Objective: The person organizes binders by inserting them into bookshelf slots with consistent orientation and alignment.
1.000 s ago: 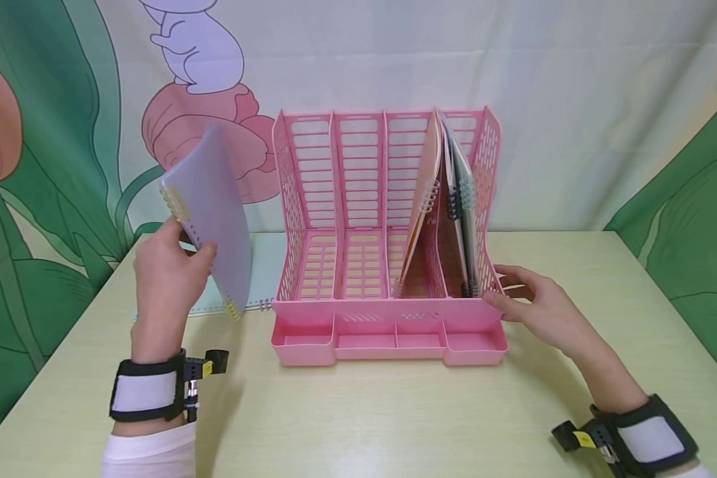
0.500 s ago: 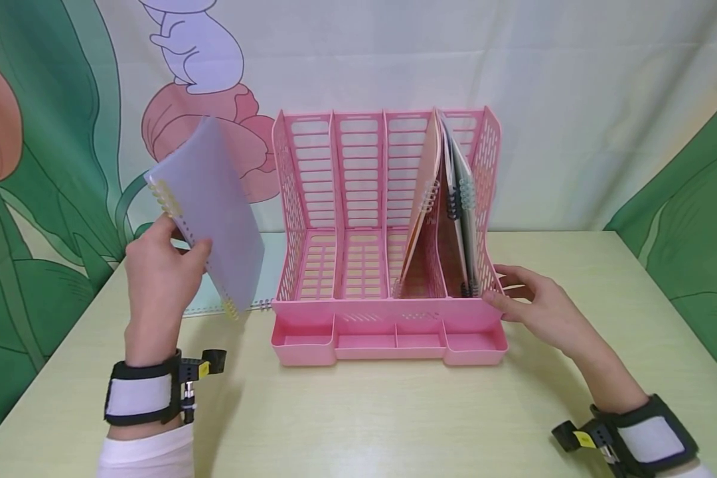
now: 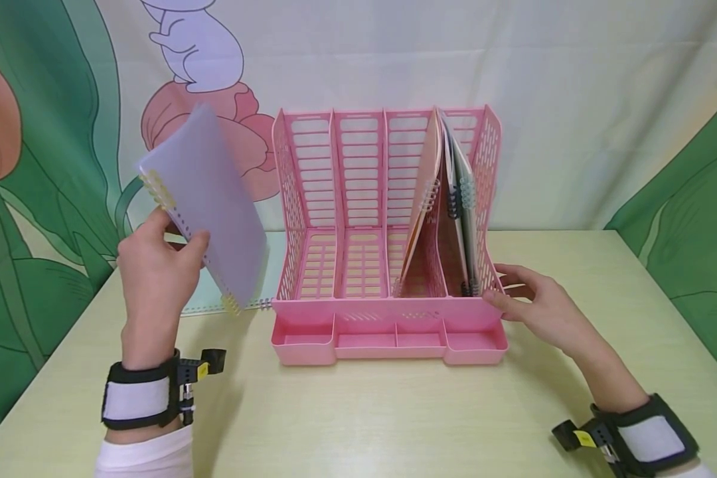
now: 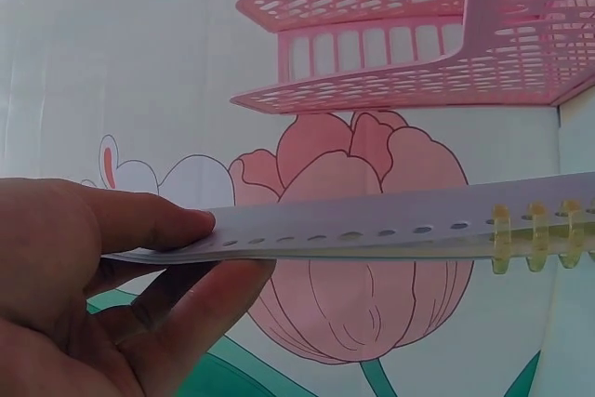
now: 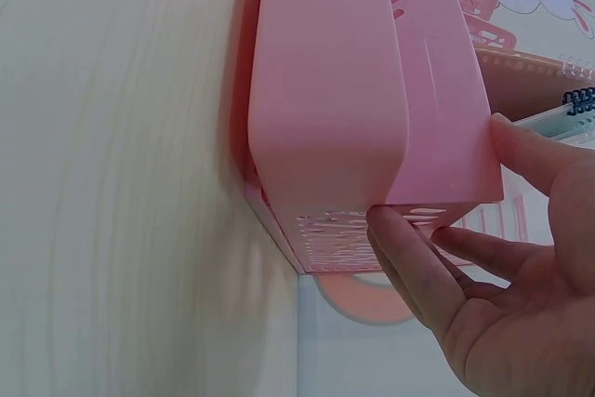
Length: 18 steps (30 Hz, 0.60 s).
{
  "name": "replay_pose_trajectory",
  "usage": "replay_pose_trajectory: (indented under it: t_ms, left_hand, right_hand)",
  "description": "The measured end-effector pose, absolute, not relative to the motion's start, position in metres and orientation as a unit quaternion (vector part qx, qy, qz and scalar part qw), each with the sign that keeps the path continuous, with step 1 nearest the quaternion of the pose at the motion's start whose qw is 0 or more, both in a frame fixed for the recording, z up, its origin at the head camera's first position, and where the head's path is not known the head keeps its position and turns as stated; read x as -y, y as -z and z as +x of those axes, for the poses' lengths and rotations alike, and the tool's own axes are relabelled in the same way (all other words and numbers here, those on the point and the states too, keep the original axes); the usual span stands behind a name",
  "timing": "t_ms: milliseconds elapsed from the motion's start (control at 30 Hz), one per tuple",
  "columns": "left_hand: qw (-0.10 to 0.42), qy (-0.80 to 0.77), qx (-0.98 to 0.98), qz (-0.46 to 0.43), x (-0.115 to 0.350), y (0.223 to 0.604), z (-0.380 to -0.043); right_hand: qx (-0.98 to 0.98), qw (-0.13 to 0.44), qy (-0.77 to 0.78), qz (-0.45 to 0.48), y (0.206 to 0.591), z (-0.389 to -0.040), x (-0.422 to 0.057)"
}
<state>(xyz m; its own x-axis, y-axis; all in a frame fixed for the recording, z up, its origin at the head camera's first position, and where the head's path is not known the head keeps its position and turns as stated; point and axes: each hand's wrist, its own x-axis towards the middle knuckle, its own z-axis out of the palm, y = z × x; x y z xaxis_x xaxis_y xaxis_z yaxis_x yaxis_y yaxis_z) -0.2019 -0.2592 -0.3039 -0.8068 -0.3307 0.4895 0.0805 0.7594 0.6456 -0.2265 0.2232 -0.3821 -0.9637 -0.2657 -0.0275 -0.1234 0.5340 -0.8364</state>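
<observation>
My left hand [image 3: 158, 282] pinches a lilac spiral notebook [image 3: 212, 199] by its bound edge, thumb on the near face. It is held up, tilted, to the left of a pink file rack [image 3: 388, 309]. Yellow binding rings [image 4: 537, 237] show near both ends of that edge, with bare punched holes between them. My right hand [image 3: 528, 302] holds the rack's front right corner. In the right wrist view its thumb lies at the inner edge and its fingers against the outer side wall.
A pale green spiral notebook [image 3: 206, 295] lies on the table left of the rack, partly hidden behind the lilac one. Several spiral notebooks [image 3: 418, 206] lean in the rack's right-hand slots. Along its front runs a divided tray [image 3: 388, 354]. A printed curtain [image 3: 573, 119] hangs behind.
My left hand has moved a little left and up with the lilac notebook, whose cover now faces the head camera more. More of the flat notebook's left end is covered. My right hand stays put.
</observation>
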Motion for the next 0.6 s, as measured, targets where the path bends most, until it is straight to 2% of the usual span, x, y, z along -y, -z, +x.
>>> replay_pose_trajectory:
  t_ms: [600]
  left_hand:
    - [0.324,0.356,0.875,0.053,0.251,0.292,-0.191]
  right_hand:
    - [-0.871,0.073,0.472,-0.114,0.383,-0.227,-0.224]
